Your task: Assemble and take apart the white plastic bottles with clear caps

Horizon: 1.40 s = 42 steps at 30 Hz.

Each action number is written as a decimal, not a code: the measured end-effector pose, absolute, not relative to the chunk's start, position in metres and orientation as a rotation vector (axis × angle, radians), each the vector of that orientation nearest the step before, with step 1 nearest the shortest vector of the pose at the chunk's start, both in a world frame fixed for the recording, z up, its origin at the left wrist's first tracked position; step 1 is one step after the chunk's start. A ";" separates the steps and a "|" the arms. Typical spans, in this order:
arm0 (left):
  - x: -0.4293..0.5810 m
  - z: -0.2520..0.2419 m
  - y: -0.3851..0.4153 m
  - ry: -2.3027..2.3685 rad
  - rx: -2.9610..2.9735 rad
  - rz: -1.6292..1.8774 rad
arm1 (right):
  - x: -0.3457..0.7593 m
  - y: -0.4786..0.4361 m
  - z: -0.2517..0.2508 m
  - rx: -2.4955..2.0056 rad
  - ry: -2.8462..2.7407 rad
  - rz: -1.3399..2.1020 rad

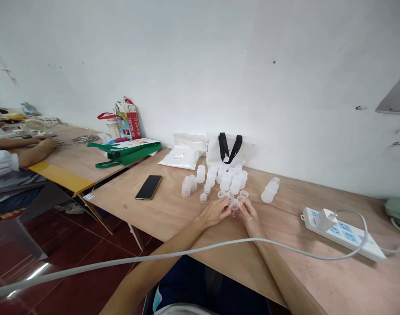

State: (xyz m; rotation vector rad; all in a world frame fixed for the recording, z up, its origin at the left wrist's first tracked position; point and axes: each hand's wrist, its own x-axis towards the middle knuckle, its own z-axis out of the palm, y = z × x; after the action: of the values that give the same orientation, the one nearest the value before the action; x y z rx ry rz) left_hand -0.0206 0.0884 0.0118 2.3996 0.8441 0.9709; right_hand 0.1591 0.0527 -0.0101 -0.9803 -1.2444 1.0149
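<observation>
Plywood tabletop (173, 218) holds clustered translucent plastic bottles (229, 179) and stacked cups (186, 187); the left hand (215, 212) and right hand (248, 217) close together on a small clear plastic cap (234, 204).

A small clear plastic cap (234, 204) sits pinched between the left hand (215, 212) and the right hand (248, 217), too small to make out in detail. Just beyond the fingertips lie more loose caps (244, 194) — and past those, frosted plastic bottles (225, 181) stand upright, crowded together.
</observation>
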 end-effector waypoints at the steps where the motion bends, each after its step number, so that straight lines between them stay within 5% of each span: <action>1: -0.021 0.011 0.088 0.839 2.396 1.000 | 0.162 0.054 -0.011 -1.023 -1.265 0.943; 16: -0.069 0.019 0.125 1.439 2.156 1.699 | 0.185 0.062 -0.015 -1.259 -1.226 0.812; 42: -0.081 0.011 0.130 1.744 2.051 1.115 | 0.192 0.065 -0.021 -1.308 -1.331 0.776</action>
State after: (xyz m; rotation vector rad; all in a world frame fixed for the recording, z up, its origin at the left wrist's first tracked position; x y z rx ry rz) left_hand -0.0814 0.1297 0.0109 2.0514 1.7441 1.1150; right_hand 0.1917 0.0647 -0.0214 -1.3082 -1.3305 0.7763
